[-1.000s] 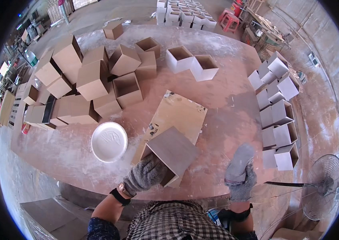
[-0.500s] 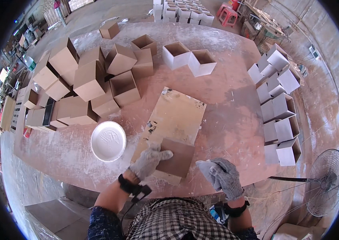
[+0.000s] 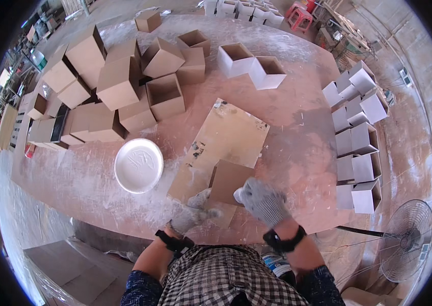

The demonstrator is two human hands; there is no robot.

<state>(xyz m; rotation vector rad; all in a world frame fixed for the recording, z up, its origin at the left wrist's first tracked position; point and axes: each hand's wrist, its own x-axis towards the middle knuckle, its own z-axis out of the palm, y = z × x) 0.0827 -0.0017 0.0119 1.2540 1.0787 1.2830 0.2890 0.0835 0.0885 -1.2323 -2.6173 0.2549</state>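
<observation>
A brown cardboard-coloured box (image 3: pixel 233 181) lies on the near end of a worn tan board (image 3: pixel 228 130), a flat face turned up. My left hand (image 3: pixel 191 212), in a grey knit glove, is at the box's near left corner with thumb and fingers apart. It looks close to the box edge; whether it touches is unclear. My right hand (image 3: pixel 264 200), gloved too, is closed at the box's right edge, knuckles up. What its fingers hold is hidden beneath them. Left of the board sits a round white bowl (image 3: pixel 138 166) of white paste.
Brown boxes (image 3: pixel 118 84) are heaped at the table's far left. Two white-coated boxes (image 3: pixel 268 74) stand at the back, and rows of white ones (image 3: pixel 366 140) line the right edge. A fan (image 3: pixel 407 239) stands at lower right; red stools (image 3: pixel 299 18) are beyond the table.
The box has turned and shifted slightly away from me. My right hand has moved left to its edge; the grey, pad-like thing seen in it is now hidden. My left hand's grip has loosened.
</observation>
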